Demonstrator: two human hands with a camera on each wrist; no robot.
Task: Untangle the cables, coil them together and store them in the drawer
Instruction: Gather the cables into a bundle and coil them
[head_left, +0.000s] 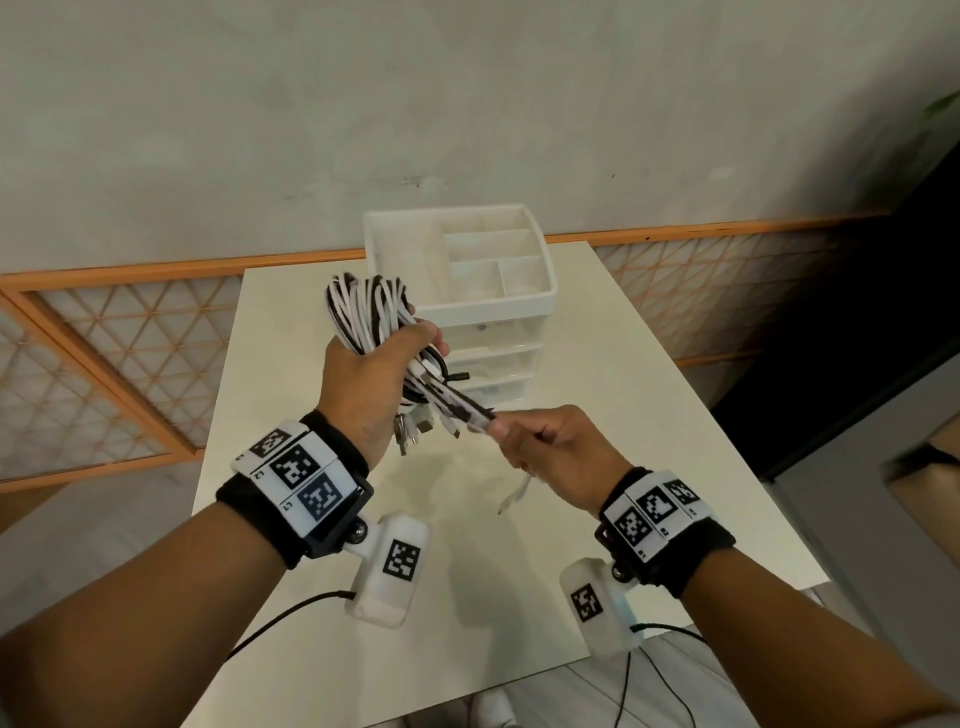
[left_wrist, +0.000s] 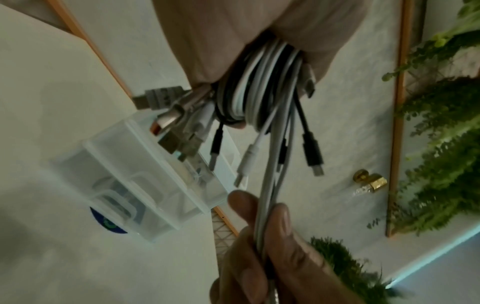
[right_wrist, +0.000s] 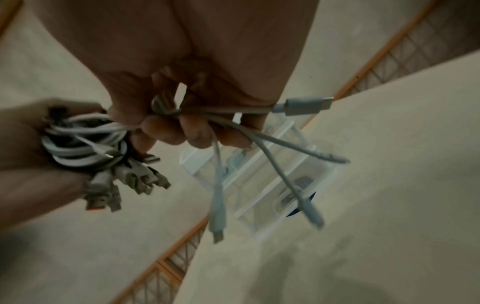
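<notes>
A coil of black and white cables (head_left: 366, 312) stands up out of my left hand (head_left: 382, 358), which grips it around the middle above the table. Several USB plugs (left_wrist: 179, 131) hang below that fist. My right hand (head_left: 540, 441) holds the loose white cable ends (left_wrist: 270, 193) pulled out from the coil toward me; their plugs (right_wrist: 306, 106) stick out past my fingers (right_wrist: 166, 129). The white drawer unit (head_left: 493, 353) with clear drawers stands behind the hands, its drawers closed as far as I see.
The unit's top tray (head_left: 540, 296) has several empty compartments. The white table (head_left: 649, 441) ends at a wall with an orange-framed lattice panel (head_left: 124, 364). Green plants (left_wrist: 441, 144) hang at the right. A cardboard box (head_left: 930, 483) sits at the right edge.
</notes>
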